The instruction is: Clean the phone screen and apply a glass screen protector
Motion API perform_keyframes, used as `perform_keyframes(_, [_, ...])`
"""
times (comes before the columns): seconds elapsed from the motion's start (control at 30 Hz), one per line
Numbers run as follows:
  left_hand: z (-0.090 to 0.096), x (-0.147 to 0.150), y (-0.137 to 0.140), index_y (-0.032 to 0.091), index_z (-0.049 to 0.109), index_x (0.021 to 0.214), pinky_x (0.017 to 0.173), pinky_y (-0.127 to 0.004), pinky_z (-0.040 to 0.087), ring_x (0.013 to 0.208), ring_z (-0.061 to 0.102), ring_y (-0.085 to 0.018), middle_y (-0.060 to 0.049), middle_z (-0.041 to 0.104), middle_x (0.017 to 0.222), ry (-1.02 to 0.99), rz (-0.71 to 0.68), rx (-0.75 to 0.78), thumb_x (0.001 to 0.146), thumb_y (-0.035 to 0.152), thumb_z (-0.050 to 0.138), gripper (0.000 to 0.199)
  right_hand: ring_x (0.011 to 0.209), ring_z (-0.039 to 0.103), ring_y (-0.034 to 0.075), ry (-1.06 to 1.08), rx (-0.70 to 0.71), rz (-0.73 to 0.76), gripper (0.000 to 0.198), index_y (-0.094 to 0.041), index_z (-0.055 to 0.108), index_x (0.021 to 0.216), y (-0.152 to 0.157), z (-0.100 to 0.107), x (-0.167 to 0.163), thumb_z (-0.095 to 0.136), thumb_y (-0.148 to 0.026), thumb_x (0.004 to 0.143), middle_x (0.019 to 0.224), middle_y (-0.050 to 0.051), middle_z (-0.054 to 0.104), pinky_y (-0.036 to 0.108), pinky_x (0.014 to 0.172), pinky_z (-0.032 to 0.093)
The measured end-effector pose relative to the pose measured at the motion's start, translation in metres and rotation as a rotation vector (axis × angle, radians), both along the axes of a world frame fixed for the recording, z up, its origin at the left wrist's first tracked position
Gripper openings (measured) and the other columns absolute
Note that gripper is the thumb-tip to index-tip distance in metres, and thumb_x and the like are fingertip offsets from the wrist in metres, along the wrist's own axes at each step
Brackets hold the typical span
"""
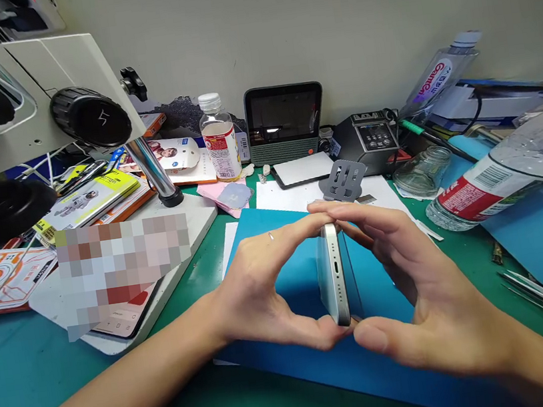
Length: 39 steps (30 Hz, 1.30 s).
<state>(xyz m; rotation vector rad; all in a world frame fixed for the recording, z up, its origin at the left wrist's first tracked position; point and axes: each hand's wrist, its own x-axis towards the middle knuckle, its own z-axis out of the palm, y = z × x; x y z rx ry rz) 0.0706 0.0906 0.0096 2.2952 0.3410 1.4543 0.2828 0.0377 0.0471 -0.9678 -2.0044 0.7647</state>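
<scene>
Head view: a phone (337, 275) is held on its long side between the person's two hands, over the blue mat (276, 233) on the counter (192, 393) — long axis running away from the wearer, port end facing back. The left grip (256, 293) spans its width, fingers above and thumb below, and has hold of it. The right grip (430, 289) arches just beside it; whether it clasps the phone or the thin sheet (350, 273) along the right side cannot be told. The phone's far end is hidden — so are most right fingertips.
</scene>
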Motion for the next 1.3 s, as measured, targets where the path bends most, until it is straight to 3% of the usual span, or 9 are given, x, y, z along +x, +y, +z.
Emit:
perform_keyframes(0.43, [0.003, -0.004, 0.001, 0.021, 0.052, 0.144, 0.100, -0.036, 0.059, 0.115, 0.071, -0.029, -0.010, 0.070, 0.131, 0.005, -0.019, -0.039, 0.067, 0.028, 0.081, 0.083, 0.140, 0.047, 0.035, -0.080, 0.267, 0.029, 0.081, -0.036, 0.049, 0.143, 0.014, 0.000, 0.002, 0.086, -0.031, 0.071, 0.150, 0.007, 0.051, 0.051, 0.117, 0.040])
perform_keyframes(0.8, [0.006, -0.005, -0.002, 0.017, 0.057, 0.137, 0.104, -0.037, 0.056, 0.114, 0.070, -0.027, -0.012, 0.071, 0.126, 0.011, -0.034, -0.195, 0.068, 0.027, 0.087, 0.076, 0.124, 0.062, 0.034, -0.235, 0.175, -0.073, 0.071, -0.034, 0.057, 0.138, 0.006, 0.021, 0.016, 0.084, -0.034, 0.073, 0.136, 0.004, 0.065, 0.046, 0.108, 0.052])
perform_keyframes(0.97, [0.003, -0.007, -0.001, 0.019, 0.057, 0.136, 0.106, -0.041, 0.055, 0.114, 0.070, -0.029, -0.013, 0.072, 0.124, 0.036, -0.009, -0.232, 0.067, 0.028, 0.088, 0.076, 0.120, 0.066, 0.031, -0.026, 0.077, -0.144, 0.063, -0.041, 0.061, 0.136, 0.001, 0.019, 0.037, 0.082, -0.034, 0.077, 0.132, 0.000, 0.068, 0.046, 0.106, 0.054])
perform_keyframes(1.1, [0.012, -0.014, 0.002, 0.020, 0.056, 0.135, 0.105, -0.041, 0.056, 0.114, 0.070, -0.029, -0.011, 0.072, 0.124, 0.118, 0.003, -0.313, 0.069, 0.031, 0.088, 0.074, 0.126, 0.062, 0.030, 0.153, 0.059, -0.249, 0.058, -0.040, 0.062, 0.136, 0.008, 0.015, 0.055, 0.079, -0.030, 0.082, 0.131, 0.001, 0.067, 0.045, 0.111, 0.051])
perform_keyframes(1.2, [0.024, -0.028, -0.003, 0.023, 0.059, 0.132, 0.101, -0.042, 0.059, 0.111, 0.071, -0.031, -0.009, 0.072, 0.124, 0.265, 0.131, -0.420, 0.072, 0.034, 0.086, 0.067, 0.134, 0.056, 0.030, 0.243, 0.046, -0.308, 0.055, -0.036, 0.061, 0.137, 0.018, 0.010, 0.065, 0.075, -0.028, 0.085, 0.133, 0.003, 0.065, 0.047, 0.116, 0.045])
perform_keyframes(1.3, [0.030, -0.048, -0.015, 0.026, 0.060, 0.135, 0.098, -0.043, 0.061, 0.112, 0.071, -0.033, -0.008, 0.073, 0.122, 0.391, 0.234, -0.456, 0.070, 0.039, 0.088, 0.071, 0.131, 0.058, 0.031, 0.285, 0.022, -0.324, 0.050, -0.032, 0.064, 0.130, 0.025, 0.006, 0.066, 0.077, -0.032, 0.082, 0.133, 0.005, 0.067, 0.049, 0.116, 0.044])
